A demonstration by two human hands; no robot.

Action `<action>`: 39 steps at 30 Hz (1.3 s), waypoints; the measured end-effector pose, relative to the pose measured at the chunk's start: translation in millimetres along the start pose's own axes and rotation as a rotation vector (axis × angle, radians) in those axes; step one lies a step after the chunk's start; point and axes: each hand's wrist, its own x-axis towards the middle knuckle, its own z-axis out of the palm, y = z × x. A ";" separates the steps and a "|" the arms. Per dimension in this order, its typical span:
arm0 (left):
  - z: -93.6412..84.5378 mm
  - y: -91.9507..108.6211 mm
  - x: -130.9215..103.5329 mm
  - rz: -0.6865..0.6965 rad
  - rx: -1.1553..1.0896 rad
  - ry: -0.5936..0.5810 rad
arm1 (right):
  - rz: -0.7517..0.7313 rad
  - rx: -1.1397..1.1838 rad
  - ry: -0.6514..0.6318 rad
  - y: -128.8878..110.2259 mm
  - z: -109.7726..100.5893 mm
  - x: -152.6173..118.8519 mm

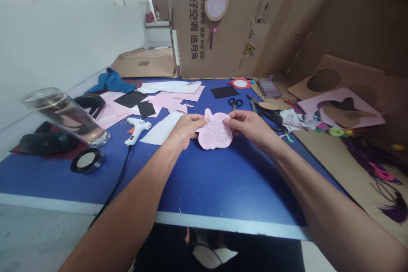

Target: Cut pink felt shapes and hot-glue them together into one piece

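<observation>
A pink, rounded cutout (216, 132) with a raised line pattern and a small stem-like tab is held above the blue table (204, 187). My left hand (190, 128) pinches its left edge between thumb and fingers. On the opposite edge, near the top right, my right hand (245, 124) grips it the same way. Dark material shows along the cutout's lower left edge. Black-handled scissors (235, 103) lie just beyond my right hand. A white sheet (162, 129) is on the table behind my left forearm.
At left are a white glue gun (137, 131) with a black cord, a tilted glass bottle (68, 117) and a round lid (87, 160). Pink and black sheets lie behind. Cardboard (229, 51) stands at the back; scraps and purple tassels (366, 153) lie at right.
</observation>
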 end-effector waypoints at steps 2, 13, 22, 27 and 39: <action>0.6 0.5 -0.5 0.000 0.000 0.006 | -0.019 0.014 0.024 0.1 0.3 0.1; 0.4 -3.6 4.0 0.032 -0.010 0.034 | -0.052 -0.020 0.081 -2.7 -0.4 -0.8; -0.8 -5.9 8.6 0.109 -0.090 0.082 | 0.007 -0.074 0.017 1.2 -0.1 1.0; 0.8 -4.2 6.5 0.121 -0.110 0.083 | -0.005 -0.076 -0.029 6.2 1.4 3.1; 3.0 -9.8 3.5 0.102 -0.002 -0.060 | -0.651 -0.516 0.048 2.8 -0.2 -5.8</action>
